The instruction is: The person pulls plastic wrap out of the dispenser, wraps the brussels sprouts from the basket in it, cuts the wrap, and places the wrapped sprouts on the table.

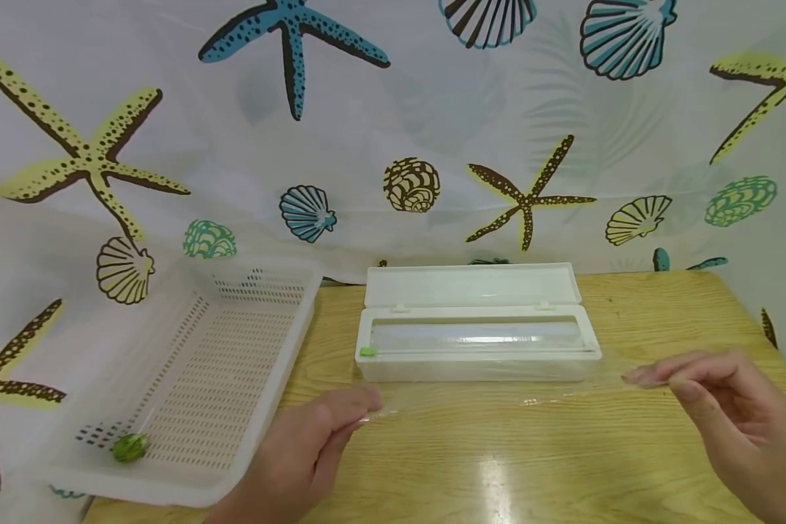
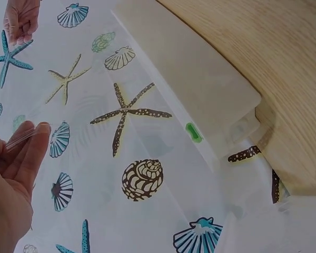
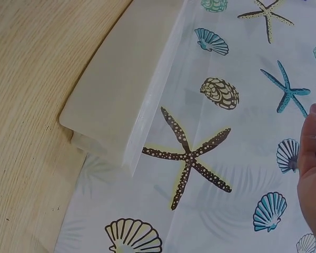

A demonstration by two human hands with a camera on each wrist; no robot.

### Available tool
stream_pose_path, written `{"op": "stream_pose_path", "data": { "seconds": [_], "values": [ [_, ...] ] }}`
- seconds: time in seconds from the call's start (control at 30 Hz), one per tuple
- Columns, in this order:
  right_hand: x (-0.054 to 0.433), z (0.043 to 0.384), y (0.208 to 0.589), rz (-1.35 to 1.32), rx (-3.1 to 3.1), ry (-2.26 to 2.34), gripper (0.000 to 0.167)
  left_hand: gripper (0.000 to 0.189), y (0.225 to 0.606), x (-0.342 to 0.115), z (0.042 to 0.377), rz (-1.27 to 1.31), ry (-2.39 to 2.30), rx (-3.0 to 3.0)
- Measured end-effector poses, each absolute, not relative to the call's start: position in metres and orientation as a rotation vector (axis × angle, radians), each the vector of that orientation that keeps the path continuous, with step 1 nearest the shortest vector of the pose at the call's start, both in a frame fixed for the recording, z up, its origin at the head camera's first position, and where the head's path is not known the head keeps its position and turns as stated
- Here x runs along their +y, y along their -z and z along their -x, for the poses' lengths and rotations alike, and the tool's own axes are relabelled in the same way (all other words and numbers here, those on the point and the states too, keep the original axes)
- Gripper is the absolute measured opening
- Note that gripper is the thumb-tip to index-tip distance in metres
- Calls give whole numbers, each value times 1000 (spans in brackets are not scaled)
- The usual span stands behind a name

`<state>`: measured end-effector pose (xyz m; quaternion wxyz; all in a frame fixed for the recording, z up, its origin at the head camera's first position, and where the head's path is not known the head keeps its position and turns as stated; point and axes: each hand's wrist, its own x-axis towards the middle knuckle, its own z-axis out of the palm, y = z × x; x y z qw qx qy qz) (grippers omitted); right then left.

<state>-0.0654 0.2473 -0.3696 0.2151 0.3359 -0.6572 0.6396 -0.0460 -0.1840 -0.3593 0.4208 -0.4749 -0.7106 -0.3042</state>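
Note:
Clear cling film (image 1: 530, 402) is stretched between both hands, in front of a white cling film dispenser box (image 1: 478, 370). My left hand (image 1: 308, 444) pinches the film's left end between thumb and fingers, close to the box's front left corner. At the other end, right of the box, my right hand (image 1: 740, 415) pinches the film with thumb and fingertips. The box's lid (image 1: 471, 285) is tipped back, showing the film roll (image 1: 478, 338) inside. A small green slider (image 1: 367, 352) sits at the left of its front edge. In the left wrist view the film (image 2: 25, 136) gathers between the left fingers.
Left of the box stands a white perforated basket (image 1: 304, 320), with a small round green item (image 1: 130, 448) in its near left corner. Everything stands on a wooden table (image 1: 491, 451). A sheet (image 1: 367, 131) printed with starfish and shells hangs behind.

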Motion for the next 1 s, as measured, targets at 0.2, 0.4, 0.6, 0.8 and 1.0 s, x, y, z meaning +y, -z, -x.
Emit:
{"op": "stream_pose_path", "data": {
  "seconds": [0.2,0.4,0.6,0.8,1.0],
  "values": [
    [252,60,373,-994,-1875,-1791,7,26,366,-185,46,1244,730,-1761],
    [256,56,375,-1017,-1913,-1795,9,25,371,-184,41,1316,811,-1805],
    [260,53,376,-1022,-1971,-1749,10,24,387,-182,37,1318,901,-1837],
    [263,51,377,-995,-2055,-1698,15,20,409,-183,30,1336,1003,-1941],
    [265,47,378,-1005,-2122,-1694,18,19,420,-183,24,1355,1117,-2142]
  ]
}}
